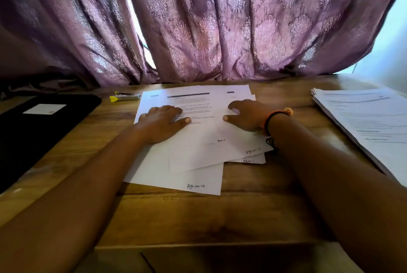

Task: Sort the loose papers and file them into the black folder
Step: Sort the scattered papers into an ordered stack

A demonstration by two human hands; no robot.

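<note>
Hands: left hand [161, 122] and right hand [246, 116] lie flat with fingers extended, pressing on the sheets - neither grips anything.
Loose papers [198, 154]: at least 4 sheets, fanned and askew at mid-table, with handwritten page marks at their lower corners.
Black folder [44, 127]: at the table's left side, apparently closed, well apart from the sheets.
Second stack [365, 123]: a thicker pile at right.
Progress: likely early - sorting is in hand and nothing is visibly filed. Ordering, squaring, opening the folder and inserting remain.

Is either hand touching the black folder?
No, left hand and right hand both rest on the loose white papers, apart from the black folder.
</note>
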